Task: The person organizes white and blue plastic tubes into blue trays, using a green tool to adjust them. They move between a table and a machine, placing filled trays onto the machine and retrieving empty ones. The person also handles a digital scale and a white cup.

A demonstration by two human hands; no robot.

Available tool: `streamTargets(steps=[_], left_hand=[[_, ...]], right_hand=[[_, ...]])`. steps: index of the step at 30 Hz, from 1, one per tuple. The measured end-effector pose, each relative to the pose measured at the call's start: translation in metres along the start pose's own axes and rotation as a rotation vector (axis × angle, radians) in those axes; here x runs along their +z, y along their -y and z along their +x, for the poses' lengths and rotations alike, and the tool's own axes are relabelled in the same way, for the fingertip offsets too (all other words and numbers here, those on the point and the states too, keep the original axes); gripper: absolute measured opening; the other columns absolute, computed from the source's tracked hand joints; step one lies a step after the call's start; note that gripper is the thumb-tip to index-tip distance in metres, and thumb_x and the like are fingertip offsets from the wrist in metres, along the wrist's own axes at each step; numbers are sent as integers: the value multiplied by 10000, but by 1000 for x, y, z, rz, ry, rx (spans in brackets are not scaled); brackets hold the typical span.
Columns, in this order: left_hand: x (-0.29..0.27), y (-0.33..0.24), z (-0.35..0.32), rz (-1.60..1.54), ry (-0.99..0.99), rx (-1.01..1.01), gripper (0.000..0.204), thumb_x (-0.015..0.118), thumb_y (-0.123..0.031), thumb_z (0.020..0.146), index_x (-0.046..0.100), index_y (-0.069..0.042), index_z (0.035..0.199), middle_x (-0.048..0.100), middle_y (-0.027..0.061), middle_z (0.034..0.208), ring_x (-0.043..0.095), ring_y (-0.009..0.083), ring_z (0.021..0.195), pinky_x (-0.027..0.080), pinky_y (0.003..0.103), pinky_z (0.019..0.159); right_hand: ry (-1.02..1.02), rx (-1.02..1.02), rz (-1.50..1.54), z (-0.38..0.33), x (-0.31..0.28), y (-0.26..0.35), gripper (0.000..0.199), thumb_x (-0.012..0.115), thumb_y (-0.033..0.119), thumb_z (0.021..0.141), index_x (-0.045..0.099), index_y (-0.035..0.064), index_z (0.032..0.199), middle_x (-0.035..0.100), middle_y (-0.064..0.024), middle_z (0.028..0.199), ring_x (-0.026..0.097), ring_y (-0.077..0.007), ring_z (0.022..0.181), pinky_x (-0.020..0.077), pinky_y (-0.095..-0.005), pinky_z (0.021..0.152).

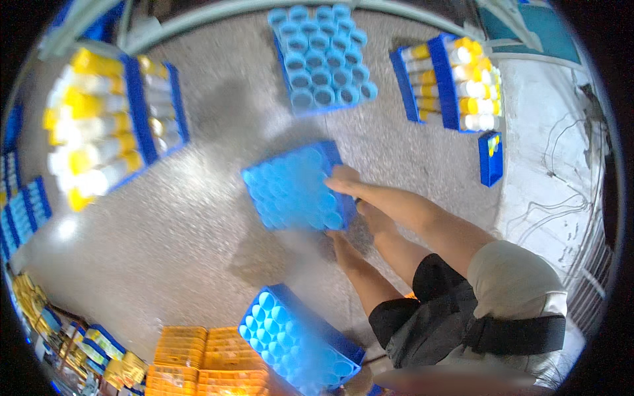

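Observation:
A blue crate (333,158) packed with light-blue round cups (290,188) is tilted over the floor in front of my legs. My right hand (343,179) reaches in from the lower right, its fingers closed over the crate's right side wall. My left hand does not show. Nearer, beside my shorts, sits another tilted blue crate (323,317) with rows of light-blue cups (272,323). A hazy smear across the middle of the picture blurs the cups' details.
Light-blue cups (320,59) fill a crate at the back. Crates of yellow-and-white bottles (92,132) stand at the left, with more bottles (472,86) at the back right. Stacked orange crates (181,356) are near. A small blue bin (491,160) lies by the white wall (541,158).

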State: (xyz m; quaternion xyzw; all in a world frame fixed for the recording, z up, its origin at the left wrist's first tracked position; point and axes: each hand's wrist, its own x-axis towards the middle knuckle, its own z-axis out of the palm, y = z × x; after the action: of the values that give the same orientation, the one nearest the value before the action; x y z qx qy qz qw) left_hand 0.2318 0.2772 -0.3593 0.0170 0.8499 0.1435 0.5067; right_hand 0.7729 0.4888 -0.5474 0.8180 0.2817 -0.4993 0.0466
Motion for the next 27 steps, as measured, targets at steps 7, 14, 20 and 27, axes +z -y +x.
streamTargets(steps=[7,14,20,27], left_hand=[[99,-110,-123,-445,384,268,599,653,-146,806,488,-40,1372,600,126,1286,632,318,1046,565,439,851],[198,-193,-260,-656,695,527,588,646,-145,809,493,-34,1365,602,128,1286,631,322,1058,562,446,872],[423,-297,-319,-628,876,428,505,617,-121,826,526,-19,1312,611,135,1290,611,329,1149,545,480,962],[693,-373,-419,-447,891,195,516,603,-129,853,500,-38,1350,595,150,1321,593,345,1184,519,525,976]], right_hand=[[12,183,516,-207,-221,-124,486,709,443,745,729,125,1112,711,-101,1051,664,-287,866,537,-429,754],[-26,173,1136,-333,-406,-206,258,616,301,807,587,137,1003,613,9,749,515,-113,567,354,-273,506],[-209,-25,1553,-267,-531,-227,238,629,319,797,547,166,960,590,5,718,442,-115,482,248,-244,420],[-384,-10,1791,-121,-692,-220,289,575,417,895,567,144,990,690,-56,798,649,-147,619,310,-239,436]])
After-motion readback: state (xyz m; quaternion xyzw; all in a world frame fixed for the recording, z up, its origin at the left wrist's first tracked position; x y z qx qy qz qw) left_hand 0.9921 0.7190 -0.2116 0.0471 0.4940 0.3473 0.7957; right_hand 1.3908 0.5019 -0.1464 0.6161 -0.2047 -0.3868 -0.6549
